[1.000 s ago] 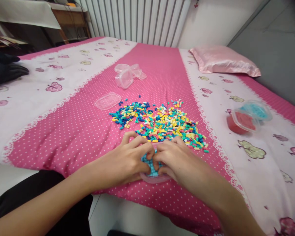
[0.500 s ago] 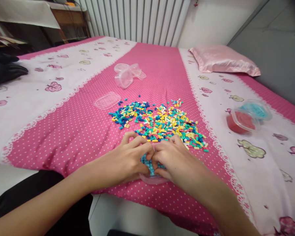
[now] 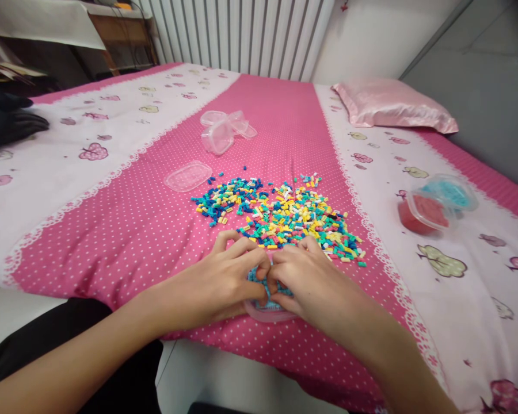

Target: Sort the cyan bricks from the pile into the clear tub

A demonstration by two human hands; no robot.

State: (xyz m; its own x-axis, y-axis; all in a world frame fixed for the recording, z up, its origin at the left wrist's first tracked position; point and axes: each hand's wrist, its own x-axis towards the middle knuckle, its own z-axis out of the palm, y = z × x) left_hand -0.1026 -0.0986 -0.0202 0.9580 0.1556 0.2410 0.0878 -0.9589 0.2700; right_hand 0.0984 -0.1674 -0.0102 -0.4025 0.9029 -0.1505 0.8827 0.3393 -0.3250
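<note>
Close to the bed's front edge stands a clear plastic tub (image 3: 271, 315) holding small light-blue toy bricks (image 3: 264, 301). My left hand (image 3: 227, 282) bends over its left side, thumb and index finger curled in on the blue bricks. From the right, my right hand (image 3: 304, 279) reaches in with bent fingers, its fingertips nearly meeting the left ones. Whatever the fingertips pinch is too small and too covered to make out. Just beyond both hands spreads a loose pile of mixed-colour toy bricks (image 3: 302, 215), in yellow, green, blue, white and pink.
A clear lid (image 3: 188, 176) lies left of the pile, with several clear empty tubs (image 3: 219, 137) farther back. On the right sit a tub of red pieces (image 3: 423, 215) and a tub of blue pieces (image 3: 451, 192). A pink pillow (image 3: 392, 103) rests at the back right.
My left thumb has shifted slightly to the right over the blue bricks in the tub. Otherwise the hands, tub and pile look the same.
</note>
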